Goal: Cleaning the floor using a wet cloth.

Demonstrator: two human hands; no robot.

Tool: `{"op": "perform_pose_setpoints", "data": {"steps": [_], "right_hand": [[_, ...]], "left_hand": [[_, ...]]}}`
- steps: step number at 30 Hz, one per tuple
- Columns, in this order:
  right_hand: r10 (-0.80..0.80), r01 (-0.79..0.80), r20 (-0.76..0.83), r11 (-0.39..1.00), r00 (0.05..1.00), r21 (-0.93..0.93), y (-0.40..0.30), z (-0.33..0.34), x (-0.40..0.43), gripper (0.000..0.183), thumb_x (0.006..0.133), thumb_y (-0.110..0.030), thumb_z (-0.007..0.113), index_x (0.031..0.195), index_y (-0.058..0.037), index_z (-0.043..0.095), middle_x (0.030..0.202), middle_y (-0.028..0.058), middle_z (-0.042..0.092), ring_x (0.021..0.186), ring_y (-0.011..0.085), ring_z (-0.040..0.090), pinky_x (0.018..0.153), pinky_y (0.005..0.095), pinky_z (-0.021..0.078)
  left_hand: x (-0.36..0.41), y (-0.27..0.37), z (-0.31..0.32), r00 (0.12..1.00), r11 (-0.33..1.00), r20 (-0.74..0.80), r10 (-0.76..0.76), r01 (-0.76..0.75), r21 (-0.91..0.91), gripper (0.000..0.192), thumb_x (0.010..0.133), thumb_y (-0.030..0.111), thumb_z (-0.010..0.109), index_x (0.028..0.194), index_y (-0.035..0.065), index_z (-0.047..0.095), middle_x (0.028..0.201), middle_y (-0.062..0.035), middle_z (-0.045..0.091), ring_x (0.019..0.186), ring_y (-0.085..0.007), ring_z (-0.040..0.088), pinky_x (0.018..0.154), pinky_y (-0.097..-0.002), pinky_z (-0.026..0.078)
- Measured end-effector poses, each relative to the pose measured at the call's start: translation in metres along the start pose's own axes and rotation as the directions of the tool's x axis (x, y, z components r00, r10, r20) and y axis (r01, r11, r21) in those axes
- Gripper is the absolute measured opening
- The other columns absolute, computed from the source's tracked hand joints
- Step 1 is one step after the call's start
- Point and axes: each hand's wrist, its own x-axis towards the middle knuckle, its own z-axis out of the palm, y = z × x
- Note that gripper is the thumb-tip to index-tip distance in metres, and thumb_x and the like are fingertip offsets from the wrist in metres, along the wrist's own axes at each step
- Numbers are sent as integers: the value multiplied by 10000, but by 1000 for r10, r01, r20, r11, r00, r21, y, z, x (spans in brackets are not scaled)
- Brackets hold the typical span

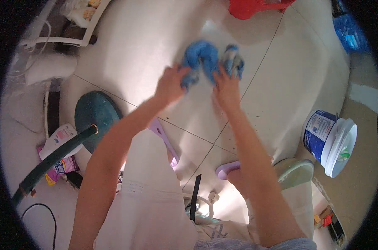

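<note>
Bunched blue cloth [201, 51] lies in an arch over the pale tiled floor in front of me. At its left end my left hand [172, 82] touches a crumpled, lighter blue part, its fingers partly curled. My right hand [225, 86] reaches down between the arch and a second bunched piece of blue and grey cloth [232, 61], fingers spread and touching the fabric. Blur hides how firmly either hand grips, and whether the pieces are joined cannot be told.
Left of me stands a round dark green base [97, 120] with a pole. A white and blue bucket [320, 134] is at the right, and a red plastic object [248, 7] at the top. Lilac slippers [164, 137] are on my feet. A white-framed rack [59, 40] stands upper left.
</note>
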Motion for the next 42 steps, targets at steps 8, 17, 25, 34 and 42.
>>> {"op": "perform_pose_setpoints", "data": {"steps": [8, 17, 25, 34, 42], "right_hand": [[274, -277, 84, 814, 958, 510, -72, -8, -104, 386, 769, -122, 594, 1146, -50, 544, 1216, 104, 517, 1131, 317, 453, 972, 435, 346], [369, -301, 327, -126, 870, 945, -144, -84, -63, 540, 681, -104, 708, 1154, -20, 461, 1029, 109, 550, 933, 210, 557, 788, 306, 477], [450, -198, 350, -350, 822, 916, -136, -111, -79, 511, 700, -8, 648, 1179, -13, 467, 1038, 122, 562, 894, 231, 581, 763, 354, 507], [576, -103, 261, -292, 774, 951, -102, -122, -109, 497, 701, 4, 642, 1169, -9, 475, 1026, 115, 564, 886, 240, 582, 756, 346, 494], [603, -49, 215, -280, 768, 959, -90, -120, -103, 512, 720, -27, 635, 1196, 5, 448, 1054, 117, 555, 914, 221, 570, 773, 317, 480]], "left_hand": [[-94, 9, 1, 873, 572, 474, -114, 448, -687, 669, 640, 186, 695, 1232, -16, 458, 1040, -158, 613, 919, -224, 605, 834, -317, 472], [-90, -55, 32, 791, -71, 610, 52, 612, -787, 727, 877, 536, 425, 1417, 105, 200, 1395, -156, 320, 1301, -259, 266, 1064, -324, 190], [-237, -26, -182, 451, 404, -358, -818, 6, -915, 193, 828, 227, 632, 861, 41, 595, 763, -38, 599, 701, -118, 559, 677, -250, 449], [-318, -54, -339, 236, 842, -846, -479, -149, -518, 391, 780, 171, 687, 1078, 4, 496, 948, -56, 559, 876, -132, 540, 760, -253, 455], [-306, -56, -370, 184, 658, -710, -679, -275, -701, 184, 805, 215, 651, 783, 61, 552, 647, -31, 547, 575, -112, 510, 523, -253, 398]]}}
